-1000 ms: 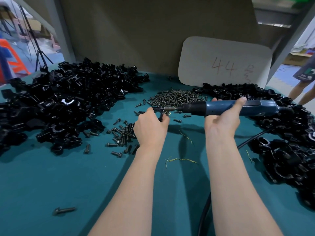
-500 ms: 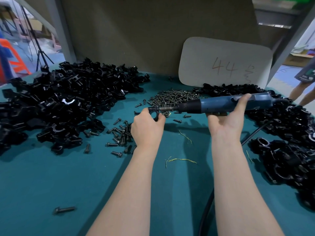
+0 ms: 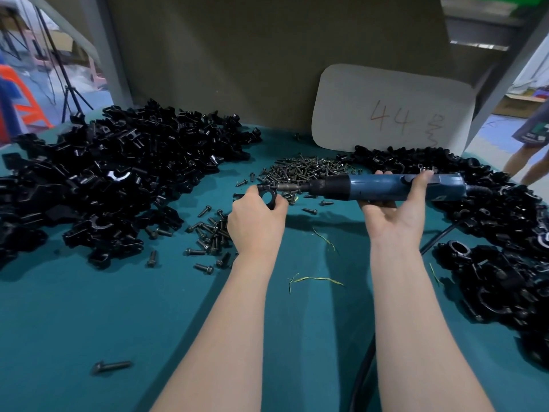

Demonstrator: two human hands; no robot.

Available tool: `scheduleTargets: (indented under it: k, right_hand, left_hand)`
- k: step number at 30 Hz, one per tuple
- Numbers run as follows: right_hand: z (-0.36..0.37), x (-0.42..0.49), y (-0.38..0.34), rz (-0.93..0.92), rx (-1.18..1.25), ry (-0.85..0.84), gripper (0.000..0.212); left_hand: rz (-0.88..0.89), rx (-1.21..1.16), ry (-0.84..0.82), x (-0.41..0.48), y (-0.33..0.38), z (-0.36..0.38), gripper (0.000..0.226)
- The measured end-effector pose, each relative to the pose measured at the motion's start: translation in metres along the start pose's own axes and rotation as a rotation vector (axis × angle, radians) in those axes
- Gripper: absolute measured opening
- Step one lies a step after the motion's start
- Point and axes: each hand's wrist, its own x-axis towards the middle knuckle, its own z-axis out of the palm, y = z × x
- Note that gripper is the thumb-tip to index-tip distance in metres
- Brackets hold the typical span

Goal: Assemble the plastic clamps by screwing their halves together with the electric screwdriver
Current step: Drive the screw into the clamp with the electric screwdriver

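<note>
From the head camera, looking down at a green table, both hands are up in the middle. The left hand pinches a small black clamp with its finger and thumb curled round it, just above the table. The right hand holds the blue screwdriver from below, with its fingers wrapped up over the body. The screwdriver lies sideways, and its tip touches the top of the clamp, where a screw seems to sit. I cannot see the screw head well.

A big heap of loose black halves lies on the left. A heap of screws lies at the back, just behind the screwdriver tip. A few bigger bolts lie beside the left wrist. On the right is a heap of black clamps that look done. A white board leans on the back wall.

I think the step in hand is driving the screw that joins the two halves. Next, the tip must stay straight in the screw, and the left hand must hold the clamp tight so it does not spin. Then the clamp likely goes on the right heap.
</note>
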Motion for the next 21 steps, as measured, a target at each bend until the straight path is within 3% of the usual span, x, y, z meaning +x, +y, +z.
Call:
scheduleTargets:
  k: [8, 14, 18, 21]
  right_hand:
    - [0.001, -0.001, -0.001, -0.108, -0.063, -0.044, 0.056]
    - [0.008, -0.003, -0.001, -0.18, -0.074, -0.227, 0.053]
    - [0.012, -0.004, -0.002, -0.186, -0.131, -0.332, 0.037]
    - [0.011, -0.006, -0.003, -0.182, -0.114, -0.318, 0.029]
  left_hand:
    - [0.012, 0.077, -0.064, -0.001, 0.002, 0.0, 0.025]
    - [-0.099, 0.048, -0.221, 0.001, 0.006, -0.004, 0.029]
    - [-0.115, 0.165, -0.335, 0.005, 0.007, -0.007, 0.04]
    - [-0.102, 0.233, -0.361, 0.007, 0.008, -0.008, 0.042]
